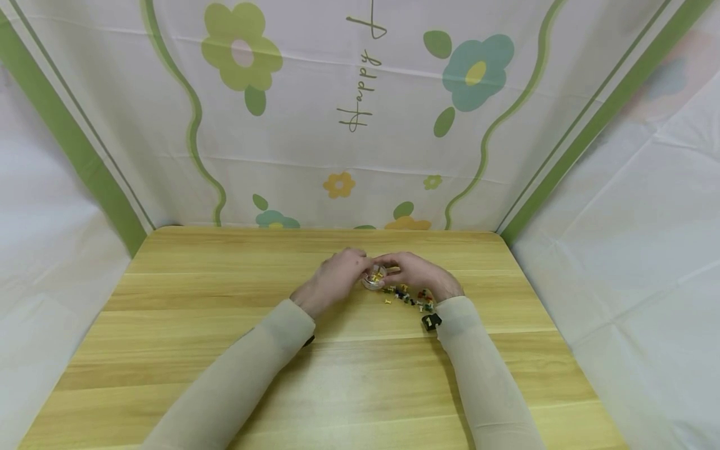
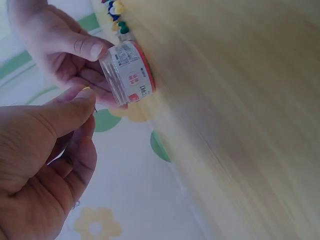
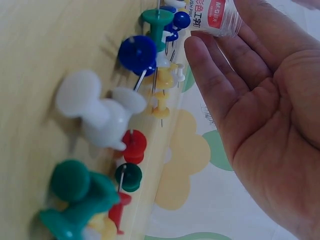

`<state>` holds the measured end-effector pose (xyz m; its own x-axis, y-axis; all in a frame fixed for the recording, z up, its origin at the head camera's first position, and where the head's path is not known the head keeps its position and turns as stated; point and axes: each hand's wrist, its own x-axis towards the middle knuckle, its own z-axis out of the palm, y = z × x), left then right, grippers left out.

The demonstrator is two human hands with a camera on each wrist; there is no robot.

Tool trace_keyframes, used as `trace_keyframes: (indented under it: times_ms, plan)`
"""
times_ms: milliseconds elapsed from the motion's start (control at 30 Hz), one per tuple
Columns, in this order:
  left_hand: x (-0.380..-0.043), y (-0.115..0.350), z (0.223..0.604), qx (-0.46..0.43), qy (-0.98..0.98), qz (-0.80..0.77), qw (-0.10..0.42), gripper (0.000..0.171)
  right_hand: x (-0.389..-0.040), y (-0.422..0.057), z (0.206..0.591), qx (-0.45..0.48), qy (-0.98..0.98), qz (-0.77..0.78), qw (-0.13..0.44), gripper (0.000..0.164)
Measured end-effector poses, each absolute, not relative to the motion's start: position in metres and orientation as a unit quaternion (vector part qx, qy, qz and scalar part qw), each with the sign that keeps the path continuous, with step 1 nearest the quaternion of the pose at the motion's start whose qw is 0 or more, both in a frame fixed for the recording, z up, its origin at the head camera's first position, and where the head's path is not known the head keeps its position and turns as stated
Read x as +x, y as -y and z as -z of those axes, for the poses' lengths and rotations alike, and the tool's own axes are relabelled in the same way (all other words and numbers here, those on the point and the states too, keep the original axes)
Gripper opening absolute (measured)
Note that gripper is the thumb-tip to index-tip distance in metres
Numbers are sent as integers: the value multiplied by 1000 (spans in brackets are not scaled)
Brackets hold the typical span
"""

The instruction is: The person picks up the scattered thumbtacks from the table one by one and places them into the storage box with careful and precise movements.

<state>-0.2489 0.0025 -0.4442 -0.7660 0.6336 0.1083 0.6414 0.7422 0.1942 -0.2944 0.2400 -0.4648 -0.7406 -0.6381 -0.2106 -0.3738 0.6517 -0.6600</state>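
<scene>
My right hand [image 1: 419,275] holds a small clear round jar [image 2: 130,75] by its side, thumb and fingers around it. The jar has a white printed label and stands on the table; yellow push pins show inside it in the head view. Close to its mouth, my left hand [image 2: 55,145] pinches a push pin [image 2: 87,89] between thumb and index finger; a bit of yellow and the thin metal point show. Loose push pins lie beside the right hand, among them a blue one [image 3: 136,55], a white one [image 3: 95,110] and a green one [image 3: 75,195].
A single yellow push pin [image 1: 388,301] lies a little nearer than the pile. The wooden table [image 1: 337,387] has its back edge just beyond the hands. A flower-print cloth [image 1: 315,144] hangs behind it, with white sheeting [image 1: 635,250] at the sides.
</scene>
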Motion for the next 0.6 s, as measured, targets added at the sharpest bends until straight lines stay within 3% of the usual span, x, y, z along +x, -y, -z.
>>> trace_keyframes:
  times_ms: [600]
  plan:
    - [-262, -13, 456, -337, 934, 120, 26, 20, -295, -239, 465, -277, -882, 308, 224, 57]
